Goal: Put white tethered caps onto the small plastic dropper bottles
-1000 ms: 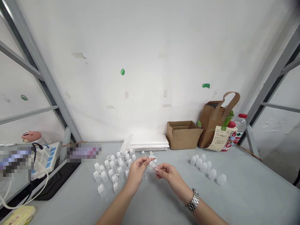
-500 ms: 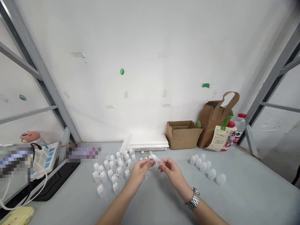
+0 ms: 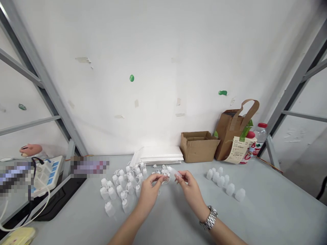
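Note:
My right hand [image 3: 187, 185] grips a small translucent white bottle [image 3: 174, 170], tilted with its neck toward the upper left. Beside it, my left hand [image 3: 152, 187] has its thumb and fingertips pinched together on a white looped cap [image 3: 166, 177]. More small white caps [image 3: 154, 166] lie just behind the hands. To the left stand several capped bottles [image 3: 119, 190] with looped straps. On the right, several bottles without caps [image 3: 221, 181] form a loose group.
Behind the hands are a stack of white sheets [image 3: 160, 154], a cardboard box [image 3: 198, 147], a brown paper bag [image 3: 227, 132] and a red-capped bottle [image 3: 261, 136]. A power strip [image 3: 51, 177] with cables lies at the left on the grey table [image 3: 178, 224].
My left fingers have moved slightly away from the bottle neck, and a small gap now shows between them and the bottle. The view has shifted a little.

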Demonstrator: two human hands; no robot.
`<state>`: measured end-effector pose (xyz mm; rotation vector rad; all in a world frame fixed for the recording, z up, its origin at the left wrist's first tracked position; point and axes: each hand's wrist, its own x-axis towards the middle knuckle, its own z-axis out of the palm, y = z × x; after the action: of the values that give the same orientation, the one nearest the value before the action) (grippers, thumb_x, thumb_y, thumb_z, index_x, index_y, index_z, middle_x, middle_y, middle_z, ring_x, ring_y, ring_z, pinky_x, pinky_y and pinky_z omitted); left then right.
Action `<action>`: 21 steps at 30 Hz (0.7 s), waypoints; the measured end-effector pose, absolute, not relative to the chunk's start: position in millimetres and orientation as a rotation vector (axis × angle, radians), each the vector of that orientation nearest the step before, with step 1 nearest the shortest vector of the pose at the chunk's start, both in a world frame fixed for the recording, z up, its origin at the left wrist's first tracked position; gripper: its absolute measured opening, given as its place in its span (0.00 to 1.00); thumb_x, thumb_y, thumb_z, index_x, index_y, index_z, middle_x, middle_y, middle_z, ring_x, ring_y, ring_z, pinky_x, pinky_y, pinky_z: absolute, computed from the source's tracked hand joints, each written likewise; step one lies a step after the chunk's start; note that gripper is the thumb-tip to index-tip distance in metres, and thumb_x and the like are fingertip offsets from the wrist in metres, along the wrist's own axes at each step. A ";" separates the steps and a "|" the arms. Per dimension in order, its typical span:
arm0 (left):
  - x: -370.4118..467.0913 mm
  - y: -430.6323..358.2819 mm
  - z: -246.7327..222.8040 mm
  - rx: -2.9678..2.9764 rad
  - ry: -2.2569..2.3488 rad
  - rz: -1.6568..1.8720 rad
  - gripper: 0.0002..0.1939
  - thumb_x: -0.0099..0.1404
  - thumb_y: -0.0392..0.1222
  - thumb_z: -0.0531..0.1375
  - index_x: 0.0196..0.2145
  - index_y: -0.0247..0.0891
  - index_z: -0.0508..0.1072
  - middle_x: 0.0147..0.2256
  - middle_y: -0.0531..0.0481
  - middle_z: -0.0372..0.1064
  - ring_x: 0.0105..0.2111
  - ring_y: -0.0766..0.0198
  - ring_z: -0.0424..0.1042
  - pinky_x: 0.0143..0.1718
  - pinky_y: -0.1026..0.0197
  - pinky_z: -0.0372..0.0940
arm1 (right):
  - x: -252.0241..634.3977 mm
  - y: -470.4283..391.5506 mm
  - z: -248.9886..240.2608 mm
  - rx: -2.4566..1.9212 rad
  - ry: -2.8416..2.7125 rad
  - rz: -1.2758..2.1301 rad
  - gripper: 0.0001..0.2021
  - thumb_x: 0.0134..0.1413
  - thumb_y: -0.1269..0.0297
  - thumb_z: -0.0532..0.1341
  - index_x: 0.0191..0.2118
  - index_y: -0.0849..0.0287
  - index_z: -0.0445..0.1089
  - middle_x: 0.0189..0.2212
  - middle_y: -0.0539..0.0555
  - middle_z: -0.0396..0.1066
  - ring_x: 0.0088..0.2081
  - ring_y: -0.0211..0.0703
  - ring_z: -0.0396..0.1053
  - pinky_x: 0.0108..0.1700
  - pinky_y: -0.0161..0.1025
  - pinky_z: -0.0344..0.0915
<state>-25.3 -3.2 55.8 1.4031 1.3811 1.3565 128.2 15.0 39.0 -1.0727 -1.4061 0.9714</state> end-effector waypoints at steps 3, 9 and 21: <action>-27.2 -1.3 58.0 1.150 1.242 1.438 0.12 0.52 0.48 0.61 0.28 0.36 0.74 0.27 0.47 0.75 0.31 0.58 0.73 0.40 0.56 0.66 | 130.8 14.0 45.3 -1.063 -1.416 0.921 0.12 0.52 0.53 0.57 0.33 0.58 0.65 0.29 0.52 0.68 0.33 0.44 0.64 0.38 0.39 0.59; -34.5 -0.1 62.1 0.772 1.001 1.528 0.13 0.50 0.45 0.64 0.33 0.34 0.74 0.36 0.44 0.75 0.38 0.58 0.73 0.46 0.56 0.64 | 128.2 5.0 50.5 -1.060 -1.547 0.900 0.12 0.54 0.54 0.55 0.36 0.57 0.65 0.32 0.53 0.67 0.37 0.46 0.62 0.41 0.41 0.57; -36.0 1.1 60.0 0.735 0.796 1.498 0.19 0.52 0.43 0.63 0.43 0.38 0.71 0.40 0.45 0.73 0.40 0.60 0.71 0.48 0.58 0.61 | 125.8 -3.3 46.3 -1.045 -1.690 0.733 0.10 0.55 0.55 0.55 0.36 0.56 0.66 0.32 0.54 0.65 0.38 0.48 0.61 0.43 0.45 0.56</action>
<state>-36.0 1.1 60.0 0.7348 0.7957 1.4982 125.8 -3.3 46.3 -1.0446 -1.6901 0.7327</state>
